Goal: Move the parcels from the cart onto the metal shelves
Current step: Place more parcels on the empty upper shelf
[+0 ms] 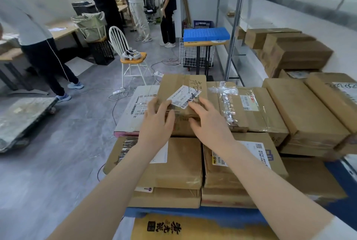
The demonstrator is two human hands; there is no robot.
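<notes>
Several brown cardboard parcels are stacked on a blue cart in front of me. On top in the middle lies a flat parcel with handwriting and a white label. My left hand lies on its near left corner, fingers bent over the edge. Over its near right edge my right hand is spread with straight fingers. The metal shelves stand at the right and hold a few brown boxes.
A white chair carrying shoes stands ahead on the floor, with cables around it. A blue-topped stand and wire basket sit by the shelf post. A flat trolley lies at the left. Several people stand behind.
</notes>
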